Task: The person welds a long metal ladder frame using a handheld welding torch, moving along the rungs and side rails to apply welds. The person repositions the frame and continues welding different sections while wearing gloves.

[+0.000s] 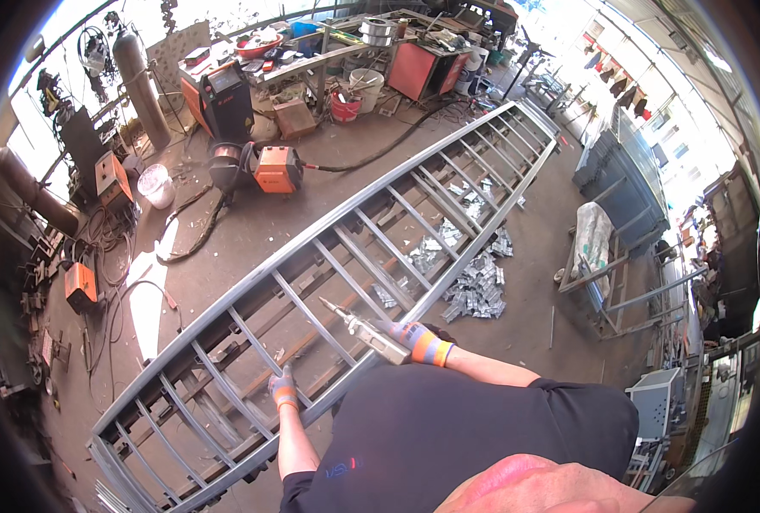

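Two hands (pixel 284 387) (pixel 416 336) and one power tool (pixel 382 343) are showing near six o'clock, one ladder-shaped frame (pixel 313 318) centrally, two gas cylinders (pixel 139 90) near ten.

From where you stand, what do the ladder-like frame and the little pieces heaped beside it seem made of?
Ladder-like frame: metal, perhaps galvanised steel, given its dull grey sheen.
Little pieces: likely bare metal, as they glint silver; steel or aluminium, I can't tell.

ladder-shaped frame (pixel 316 299): diagonally before person (pixel 483 410) | power tool (pixel 378 340): over frame's near rail | metal pieces (pixel 478 289): on floor (pixel 568 346), under and right of frame | portable machine (pixel 278 170): beyond frame | bucket (pixel 156 188): left of machine
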`<state>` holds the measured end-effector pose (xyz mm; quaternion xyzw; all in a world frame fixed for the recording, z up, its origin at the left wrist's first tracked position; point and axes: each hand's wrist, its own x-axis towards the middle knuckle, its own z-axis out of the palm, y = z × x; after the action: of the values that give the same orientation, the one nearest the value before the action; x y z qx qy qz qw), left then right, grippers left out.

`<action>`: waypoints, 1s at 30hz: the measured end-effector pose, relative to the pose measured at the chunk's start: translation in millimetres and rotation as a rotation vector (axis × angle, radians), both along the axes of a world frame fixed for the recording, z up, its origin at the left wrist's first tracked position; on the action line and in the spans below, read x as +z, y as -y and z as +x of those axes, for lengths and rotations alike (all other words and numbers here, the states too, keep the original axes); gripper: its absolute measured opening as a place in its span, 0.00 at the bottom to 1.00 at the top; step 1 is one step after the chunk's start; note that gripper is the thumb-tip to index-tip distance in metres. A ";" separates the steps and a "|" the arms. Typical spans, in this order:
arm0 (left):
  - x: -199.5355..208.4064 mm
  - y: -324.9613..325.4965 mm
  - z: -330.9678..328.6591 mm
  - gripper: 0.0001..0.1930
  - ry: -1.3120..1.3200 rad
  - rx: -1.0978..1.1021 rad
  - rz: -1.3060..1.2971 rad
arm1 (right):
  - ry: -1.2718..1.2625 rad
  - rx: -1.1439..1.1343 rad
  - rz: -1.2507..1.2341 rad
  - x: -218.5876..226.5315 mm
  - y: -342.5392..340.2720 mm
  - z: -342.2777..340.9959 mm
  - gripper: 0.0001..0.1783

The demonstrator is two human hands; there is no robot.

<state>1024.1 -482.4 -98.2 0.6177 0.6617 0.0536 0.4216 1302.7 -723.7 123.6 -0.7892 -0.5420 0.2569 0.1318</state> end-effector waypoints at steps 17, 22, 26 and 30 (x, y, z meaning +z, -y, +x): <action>-6.7 -1.1 1.7 0.35 -0.141 -0.053 0.048 | -0.192 -0.011 0.034 36.8 -23.6 -2.0 0.47; -10.0 -1.8 1.6 0.36 -0.148 -0.042 0.033 | -0.132 -0.001 -0.003 31.6 -26.3 -0.3 0.46; -7.5 -1.4 1.5 0.36 -0.116 -0.042 0.014 | -0.125 0.009 0.057 25.6 -25.6 1.7 0.43; -4.1 -0.6 2.6 0.35 -0.128 -0.040 0.026 | -0.097 0.032 0.127 14.9 -23.1 4.7 0.40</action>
<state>1026.7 -481.7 -102.2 0.6385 0.6741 0.0142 0.3712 1307.4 -700.7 138.5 -0.7570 -0.5629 0.2620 0.2035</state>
